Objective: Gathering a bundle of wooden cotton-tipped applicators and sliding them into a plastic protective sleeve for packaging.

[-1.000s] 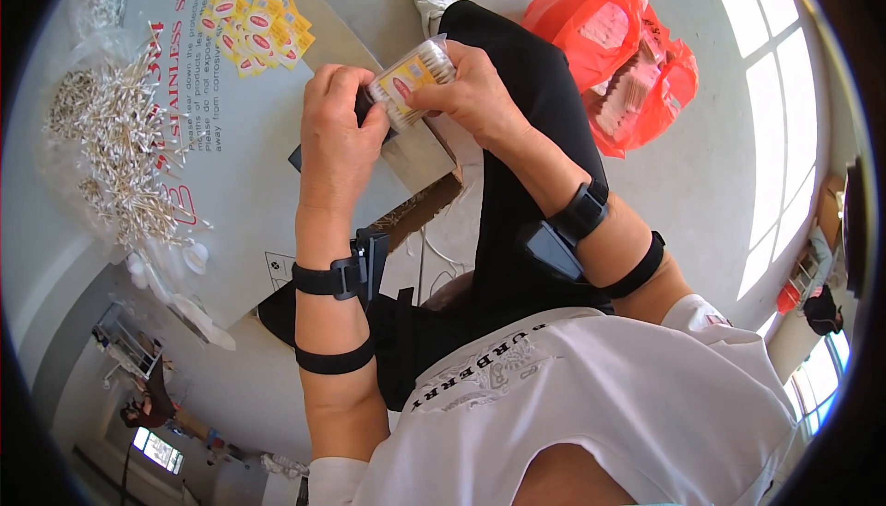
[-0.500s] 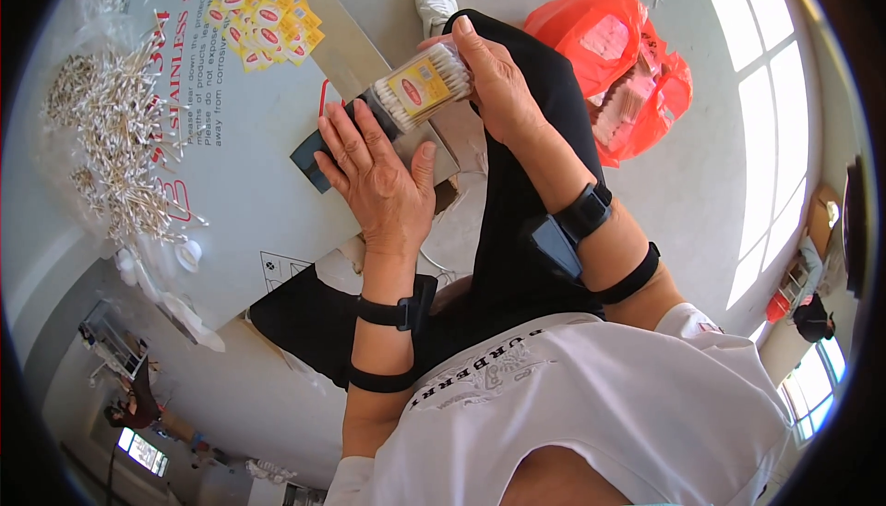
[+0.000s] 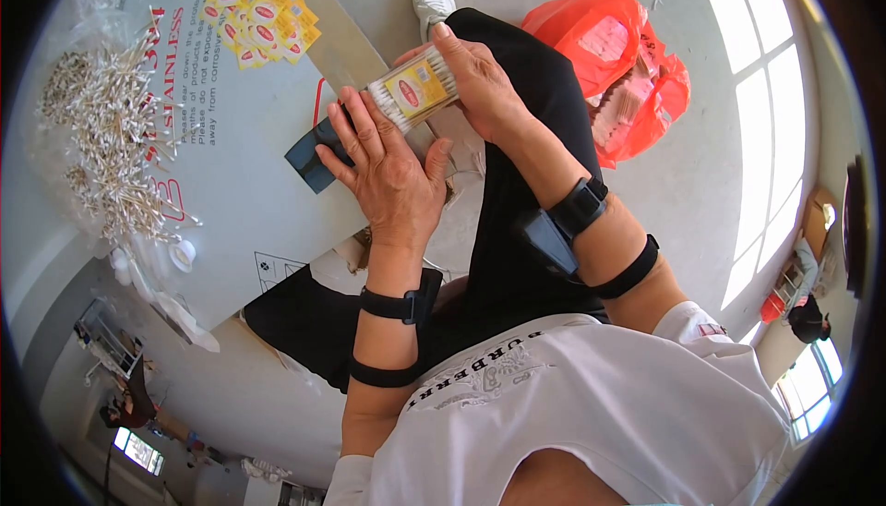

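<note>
A grey printed sheet covers the bench (image 3: 249, 183), which fills the left part of the view; its near edge runs diagonally toward the person's lap. Loose cotton swabs (image 3: 115, 137) lie heaped toward the bench's far left side, and a scatter of yellow labels (image 3: 263, 21) sits near its far edge. A dark blue pad (image 3: 309, 160) lies at the near right edge of the bench, partly under the left hand. Beyond the bench is a pale concrete floor (image 3: 729, 164) lit by bright window patches, with an orange plastic bag (image 3: 618, 72) of packets on it beside the person's black-trousered leg and a white shoe (image 3: 434, 3).

The pack of cotton swabs (image 3: 413, 92), a clear bundle with a yellow label, is held just above the bench's right edge. The right hand (image 3: 484, 90) grips it, fingers curled round its far end. The left hand (image 3: 388, 174) is spread open, its fingertips (image 3: 355, 109) touching the pack's near end without closing on it.
</note>
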`<state>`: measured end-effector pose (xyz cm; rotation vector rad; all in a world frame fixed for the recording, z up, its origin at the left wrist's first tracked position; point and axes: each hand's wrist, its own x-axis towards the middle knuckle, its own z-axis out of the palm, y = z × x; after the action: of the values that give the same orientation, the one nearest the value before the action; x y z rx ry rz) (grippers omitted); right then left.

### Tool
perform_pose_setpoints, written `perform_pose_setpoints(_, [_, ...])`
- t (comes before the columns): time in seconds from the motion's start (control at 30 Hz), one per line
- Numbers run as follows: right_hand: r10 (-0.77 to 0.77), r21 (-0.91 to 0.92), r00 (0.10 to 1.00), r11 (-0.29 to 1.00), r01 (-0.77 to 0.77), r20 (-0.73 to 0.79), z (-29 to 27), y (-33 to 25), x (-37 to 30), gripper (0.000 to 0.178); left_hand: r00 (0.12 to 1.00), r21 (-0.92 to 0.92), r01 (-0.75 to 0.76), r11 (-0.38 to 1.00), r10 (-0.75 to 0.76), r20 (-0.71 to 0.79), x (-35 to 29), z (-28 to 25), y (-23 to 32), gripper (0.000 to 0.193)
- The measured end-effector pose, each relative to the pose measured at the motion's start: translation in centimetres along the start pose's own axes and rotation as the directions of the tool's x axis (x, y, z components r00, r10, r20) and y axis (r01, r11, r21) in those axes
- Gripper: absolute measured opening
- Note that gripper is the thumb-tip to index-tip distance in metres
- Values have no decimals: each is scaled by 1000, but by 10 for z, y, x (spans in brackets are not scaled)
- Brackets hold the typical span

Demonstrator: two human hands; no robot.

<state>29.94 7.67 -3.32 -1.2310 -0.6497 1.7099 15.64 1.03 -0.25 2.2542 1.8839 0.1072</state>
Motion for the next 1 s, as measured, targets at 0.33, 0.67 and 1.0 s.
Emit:
perform_pose_setpoints(0.33, [-123, 22, 992, 992, 124, -40, 0, -5, -12, 54, 995, -166, -16, 986, 0, -95, -3, -5, -3, 95])
perform_pose_setpoints(0.67, [-104, -151, 994, 983, 102, -9, -2, -9, -15, 44, 992, -317, -91, 944, 59, -110, -2, -8, -8, 85])
perform_pose_setpoints(1.0, [-243, -260, 968, 941, 217, -70, 6, -4, -9, 47, 1000, -64, 16, 998, -16, -7, -4, -5, 0, 91])
